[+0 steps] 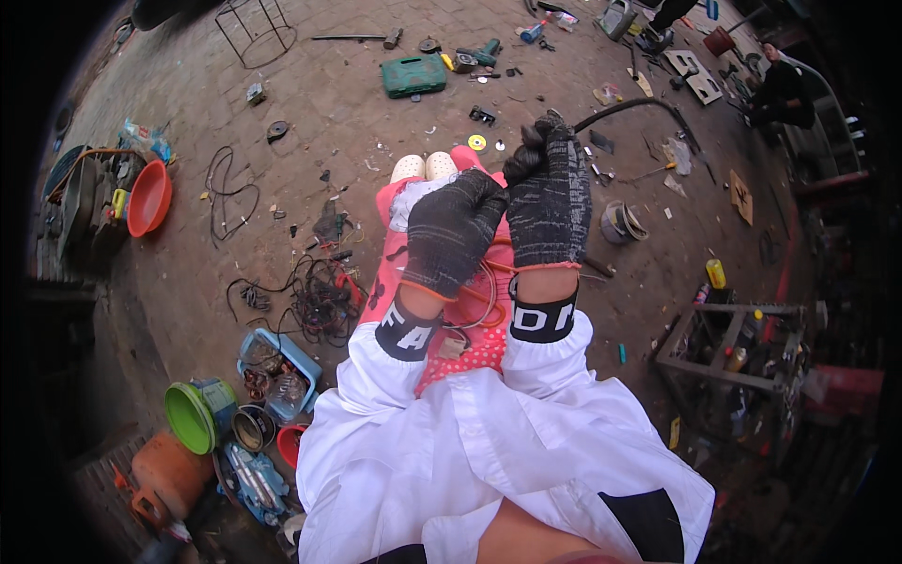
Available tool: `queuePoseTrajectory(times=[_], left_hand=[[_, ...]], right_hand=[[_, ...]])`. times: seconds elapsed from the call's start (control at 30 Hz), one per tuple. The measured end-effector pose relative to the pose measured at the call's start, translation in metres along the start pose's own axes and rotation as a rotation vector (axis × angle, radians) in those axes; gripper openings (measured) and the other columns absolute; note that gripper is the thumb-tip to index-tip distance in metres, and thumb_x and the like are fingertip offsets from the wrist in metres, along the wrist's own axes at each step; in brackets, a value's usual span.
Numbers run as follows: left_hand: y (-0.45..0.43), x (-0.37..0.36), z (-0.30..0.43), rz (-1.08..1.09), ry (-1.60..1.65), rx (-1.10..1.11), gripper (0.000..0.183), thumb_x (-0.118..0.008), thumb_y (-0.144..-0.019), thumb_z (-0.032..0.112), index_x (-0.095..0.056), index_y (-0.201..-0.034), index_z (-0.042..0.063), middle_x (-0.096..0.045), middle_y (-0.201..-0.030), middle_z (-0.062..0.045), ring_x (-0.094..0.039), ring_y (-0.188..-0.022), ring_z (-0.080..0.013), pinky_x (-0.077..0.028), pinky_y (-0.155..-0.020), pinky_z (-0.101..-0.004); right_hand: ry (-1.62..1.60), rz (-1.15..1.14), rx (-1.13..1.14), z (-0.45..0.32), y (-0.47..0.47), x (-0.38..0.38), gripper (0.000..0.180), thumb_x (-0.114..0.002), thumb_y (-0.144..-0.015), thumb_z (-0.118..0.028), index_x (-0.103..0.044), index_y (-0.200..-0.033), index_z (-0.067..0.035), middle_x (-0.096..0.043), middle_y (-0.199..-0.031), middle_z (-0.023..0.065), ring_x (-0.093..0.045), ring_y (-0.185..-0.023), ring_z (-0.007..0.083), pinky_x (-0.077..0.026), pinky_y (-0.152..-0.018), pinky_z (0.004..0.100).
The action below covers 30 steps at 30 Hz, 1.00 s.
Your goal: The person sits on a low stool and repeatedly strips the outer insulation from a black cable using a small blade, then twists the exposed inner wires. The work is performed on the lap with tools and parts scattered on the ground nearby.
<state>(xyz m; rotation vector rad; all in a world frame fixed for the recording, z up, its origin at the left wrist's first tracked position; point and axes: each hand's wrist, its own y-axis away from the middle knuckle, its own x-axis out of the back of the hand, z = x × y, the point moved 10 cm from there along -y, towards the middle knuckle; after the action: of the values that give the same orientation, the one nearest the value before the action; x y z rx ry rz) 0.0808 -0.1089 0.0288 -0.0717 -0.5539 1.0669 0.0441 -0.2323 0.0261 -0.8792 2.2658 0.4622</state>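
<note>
My left hand (451,236), in a dark knit glove, is curled above my lap. My right hand (550,197), gloved alike, is raised just beside it with its fingers bent inward. What either hand holds, if anything, is hidden by the gloves. Below them, an orange cord (502,310) lies looped over the pink patterned cloth (386,278) on my legs. A small tan block (452,347) rests on the red dotted part near my waist. Behind my right hand, a black hose (634,104) curves away over the ground; whether it touches the glove I cannot tell.
Ahead are a green tool case (414,76), a green power tool (482,53) and a hammer (392,39). Tangled wires (320,299) and a blue basket (310,366) lie left. A metal frame stand (733,345) is right. A person (781,92) sits far right.
</note>
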Motion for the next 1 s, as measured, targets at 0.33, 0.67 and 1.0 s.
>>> queuePoseTrajectory(times=[0.33,0.67,1.0], left_hand=[[0.014,-0.022,-0.019,-0.207,0.922,0.249,0.021,-0.055,-0.077,0.003,-0.057,-0.097,-0.004,-0.06,-0.096,-0.009,-0.058,-0.085,-0.0163,-0.048,-0.073,-0.0247],[0.023,-0.051,-0.02,-0.234,1.688,0.499,0.029,-0.056,-0.073,-0.007,-0.057,-0.101,-0.001,-0.058,-0.102,-0.011,-0.056,-0.096,-0.0208,-0.047,-0.082,-0.0288],[-0.001,0.0,0.005,-0.057,0.524,0.17,0.007,-0.059,-0.076,0.002,-0.061,-0.082,-0.002,-0.059,-0.07,-0.003,-0.053,-0.065,-0.0094,-0.043,-0.061,-0.0247]], right_hand=[[-0.609,-0.367,-0.308,-0.009,0.025,-0.038,0.024,-0.04,-0.092,-0.027,-0.055,-0.095,-0.009,-0.033,-0.054,-0.0053,-0.028,-0.041,0.0051,-0.025,-0.037,0.0208],[-1.01,-0.629,-0.128,-0.026,0.027,-0.032,0.028,-0.04,-0.092,-0.027,-0.043,-0.066,-0.014,-0.032,-0.05,-0.006,-0.032,-0.043,0.0048,-0.031,-0.044,0.0204],[-0.352,-0.25,-0.08,-0.02,-0.002,0.002,0.034,-0.039,-0.093,-0.026,-0.051,-0.114,-0.002,-0.057,-0.102,0.0093,-0.055,-0.087,0.0181,-0.045,-0.08,0.0309]])
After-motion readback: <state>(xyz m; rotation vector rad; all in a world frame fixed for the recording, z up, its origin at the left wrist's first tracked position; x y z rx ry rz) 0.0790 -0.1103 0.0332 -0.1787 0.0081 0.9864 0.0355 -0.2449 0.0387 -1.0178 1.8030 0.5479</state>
